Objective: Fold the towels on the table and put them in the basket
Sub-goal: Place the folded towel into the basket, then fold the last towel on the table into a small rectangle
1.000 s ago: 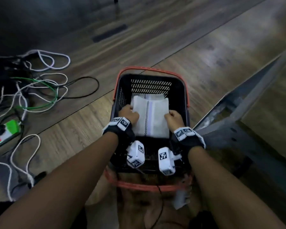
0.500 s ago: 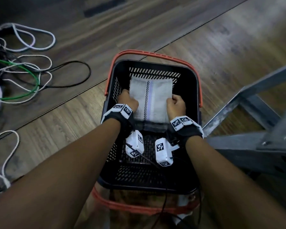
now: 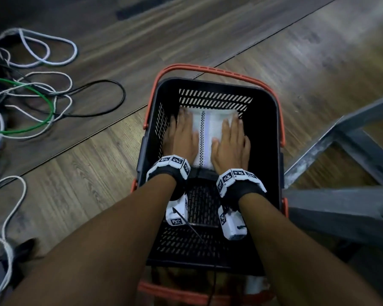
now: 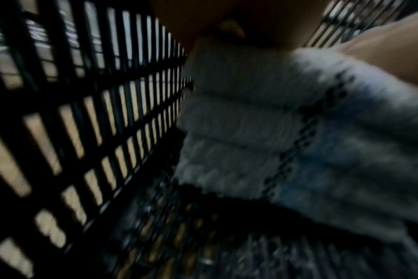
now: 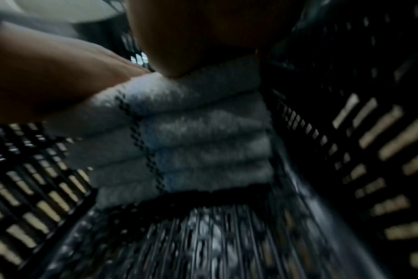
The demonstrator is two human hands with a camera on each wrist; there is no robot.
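Observation:
A stack of folded white towels (image 3: 206, 133) with a dotted black line and a pale blue stripe lies in the far half of a black basket (image 3: 268, 120) with orange handles. My left hand (image 3: 181, 134) lies flat on the stack's left side and my right hand (image 3: 230, 140) flat on its right side, fingers straight and pointing away from me. The left wrist view shows the stack (image 4: 286, 136) as several folded layers beside the slatted basket wall (image 4: 88, 113). In the right wrist view the same layered stack (image 5: 198, 132) sits under my hands.
The basket stands on a wooden floor (image 3: 296, 62). Loose white, green and black cables (image 3: 35, 100) lie to the left. A grey metal frame (image 3: 341, 173) runs close along the basket's right side. The near half of the basket bottom (image 3: 199, 237) is bare.
My hands went from gripping the towel's sides to lying flat on top of it. The towel went down onto the stack in the basket's far half.

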